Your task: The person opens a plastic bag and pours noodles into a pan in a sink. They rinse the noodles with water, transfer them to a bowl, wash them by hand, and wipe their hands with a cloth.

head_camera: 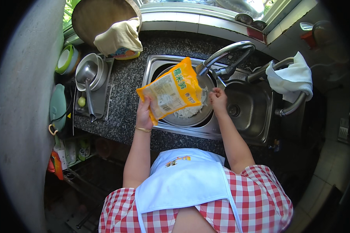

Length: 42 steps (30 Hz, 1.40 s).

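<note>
My left hand (145, 114) grips the lower left corner of an orange-and-clear plastic food packet (171, 90), which is tilted over the left sink basin. Beneath the packet a round metal bowl (207, 112) sits in that basin, with white sliced food (189, 111) in it. My right hand (218, 98) is beside the bowl's right rim, close to the faucet's lever, its fingers curled; whether anything small is between them cannot be told. The chrome faucet (221, 54) arches above the sink, right of the packet.
The right basin (250, 110) adjoins the left one. On the left of the speckled counter (125, 87) a metal tray (100, 112) holds white bowls (102, 70), a metal ladle (87, 72) and a small green fruit (81, 101). A white cloth (291, 77) hangs over a curved pipe at right.
</note>
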{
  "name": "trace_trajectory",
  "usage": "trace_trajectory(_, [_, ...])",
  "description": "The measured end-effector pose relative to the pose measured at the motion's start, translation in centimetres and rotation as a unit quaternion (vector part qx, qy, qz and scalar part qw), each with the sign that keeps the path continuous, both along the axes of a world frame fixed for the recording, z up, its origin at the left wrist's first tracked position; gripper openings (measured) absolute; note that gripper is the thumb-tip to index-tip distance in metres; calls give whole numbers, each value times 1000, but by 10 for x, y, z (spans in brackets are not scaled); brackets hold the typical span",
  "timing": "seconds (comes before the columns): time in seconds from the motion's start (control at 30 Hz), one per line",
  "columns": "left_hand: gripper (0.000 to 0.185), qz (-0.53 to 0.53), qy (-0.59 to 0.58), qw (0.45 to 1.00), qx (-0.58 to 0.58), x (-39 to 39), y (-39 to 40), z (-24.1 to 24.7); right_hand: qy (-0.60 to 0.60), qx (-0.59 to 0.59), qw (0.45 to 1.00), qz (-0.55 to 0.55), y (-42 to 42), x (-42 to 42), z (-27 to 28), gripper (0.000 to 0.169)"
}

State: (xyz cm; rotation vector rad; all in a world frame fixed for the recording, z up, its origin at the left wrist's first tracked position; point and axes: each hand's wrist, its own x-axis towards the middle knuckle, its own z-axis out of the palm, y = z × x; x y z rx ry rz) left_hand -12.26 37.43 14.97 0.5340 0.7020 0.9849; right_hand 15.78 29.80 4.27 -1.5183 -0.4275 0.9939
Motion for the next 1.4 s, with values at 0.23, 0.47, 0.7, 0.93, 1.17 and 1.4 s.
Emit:
trace_trajectory(0.23, [43, -67, -163, 977, -119, 50, 7, -52, -78, 66, 994, -44, -3, 12, 26, 36])
trace_trajectory(0.47, [44, -117, -223, 951, -178, 63, 2, -69, -104, 71, 991, -53, 7, 6, 39, 48])
trace_trajectory(0.7, [45, -140, -253, 934, -208, 76, -5, -68, -357, -50, 926, 111, 6, -4, 59, 63])
trace_trajectory(0.93, [43, -159, -277, 924, -210, 91, 6, -73, -340, -52, 936, 76, 7, 0, 72, 46])
trace_trajectory(1.17, [51, -136, -127, 959, -213, 98, 2, -73, -284, 30, 958, -40, 9, -1, 72, 24])
trace_trajectory(1.4, [52, -95, -122, 962, -224, 104, 0, -48, -164, 1, 982, -96, 32, 19, 42, 42])
